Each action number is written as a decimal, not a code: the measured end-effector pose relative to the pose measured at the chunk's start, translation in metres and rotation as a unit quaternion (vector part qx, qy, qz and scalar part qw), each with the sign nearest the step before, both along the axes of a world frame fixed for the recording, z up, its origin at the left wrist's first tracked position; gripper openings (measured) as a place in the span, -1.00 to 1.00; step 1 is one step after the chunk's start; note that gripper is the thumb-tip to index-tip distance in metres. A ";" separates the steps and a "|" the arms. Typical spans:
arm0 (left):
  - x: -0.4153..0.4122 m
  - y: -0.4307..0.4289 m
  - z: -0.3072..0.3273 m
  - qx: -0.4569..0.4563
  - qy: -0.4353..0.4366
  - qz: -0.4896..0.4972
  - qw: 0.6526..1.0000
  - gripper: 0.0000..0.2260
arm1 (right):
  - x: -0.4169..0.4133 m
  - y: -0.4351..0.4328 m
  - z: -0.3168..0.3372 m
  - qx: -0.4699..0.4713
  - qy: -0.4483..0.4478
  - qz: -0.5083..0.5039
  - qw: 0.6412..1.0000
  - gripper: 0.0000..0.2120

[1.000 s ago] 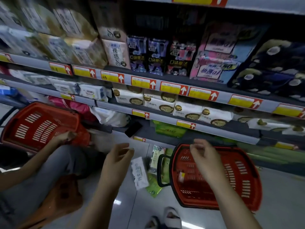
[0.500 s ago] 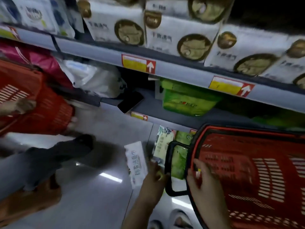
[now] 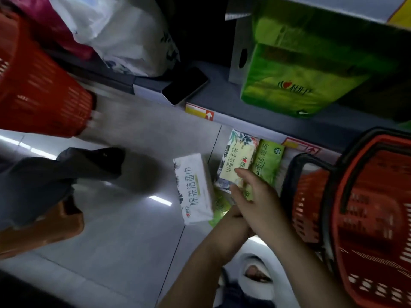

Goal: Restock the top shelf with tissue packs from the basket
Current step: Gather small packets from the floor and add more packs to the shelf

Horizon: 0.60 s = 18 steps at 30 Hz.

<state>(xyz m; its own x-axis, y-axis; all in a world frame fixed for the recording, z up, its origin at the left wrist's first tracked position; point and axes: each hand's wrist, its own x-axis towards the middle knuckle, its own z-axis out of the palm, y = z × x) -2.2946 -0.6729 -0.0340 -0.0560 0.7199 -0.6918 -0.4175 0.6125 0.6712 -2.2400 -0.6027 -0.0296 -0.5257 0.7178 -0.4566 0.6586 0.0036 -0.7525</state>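
Several tissue packs lie on the floor beside the red basket [image 3: 367,218]: a white pack [image 3: 193,190], a floral pack [image 3: 238,156], a green pack [image 3: 269,161] and another green pack [image 3: 219,207] partly under my hands. My right hand [image 3: 258,198] reaches over them and pinches the near end of the floral pack. My left hand [image 3: 231,216] sits beneath the right one, its fingers hidden. The basket's black handle [image 3: 293,174] hangs down just right of the packs. The top shelf is out of view.
The bottom shelf [image 3: 222,94] holds a large green tissue bundle [image 3: 300,81], a black phone [image 3: 184,85] and plastic bags [image 3: 124,34]. At left are another person's leg and dark shoe [image 3: 100,161], a second red basket [image 3: 40,85] and an orange stool [image 3: 44,223]. My sandalled foot [image 3: 255,272] shows below.
The view has dropped from the shelves to the floor. My right hand left the basket rim and joined my left hand at the packs on the floor.
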 end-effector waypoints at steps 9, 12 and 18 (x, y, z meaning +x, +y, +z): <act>-0.055 -0.026 -0.118 -0.252 0.282 0.242 0.894 -0.76 | 0.025 0.023 -0.091 -0.093 -0.147 -0.088 0.981 -0.66; -0.084 -0.046 -0.153 -0.280 0.330 0.246 0.867 -0.65 | 0.012 0.007 -0.129 -0.128 -0.148 -0.085 0.977 -0.67; -0.112 -0.077 -0.205 -0.218 0.118 0.197 0.948 -0.21 | -0.023 -0.028 -0.183 -0.268 -0.067 -0.101 0.956 -0.63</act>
